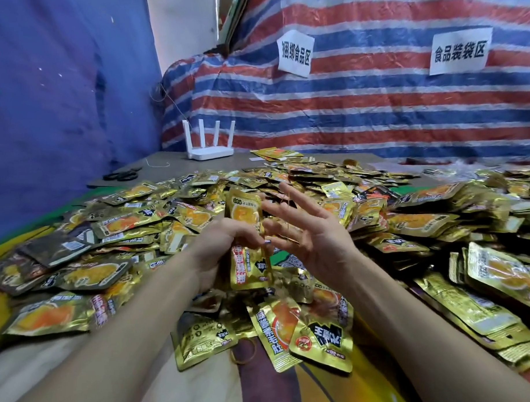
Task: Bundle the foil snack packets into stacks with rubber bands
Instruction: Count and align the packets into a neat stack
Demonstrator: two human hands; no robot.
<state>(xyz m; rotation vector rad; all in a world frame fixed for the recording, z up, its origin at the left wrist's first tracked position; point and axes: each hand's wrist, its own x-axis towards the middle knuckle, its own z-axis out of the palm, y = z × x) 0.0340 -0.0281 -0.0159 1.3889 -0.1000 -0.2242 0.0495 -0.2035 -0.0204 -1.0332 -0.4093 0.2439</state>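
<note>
Head view: left hand (225, 250) grips packet stack (249, 270); right hand (310, 232) at 3 o'clock spreads a rubber band (288, 213); looping it on likely comes next.

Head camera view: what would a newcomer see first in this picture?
First, the wide heap of gold packets, spread from left to right. In the middle, the left hand grips an upright stack of packets while the right hand spreads open beside it. Behind, a red, white and blue striped sheet hangs as a wall.
</note>
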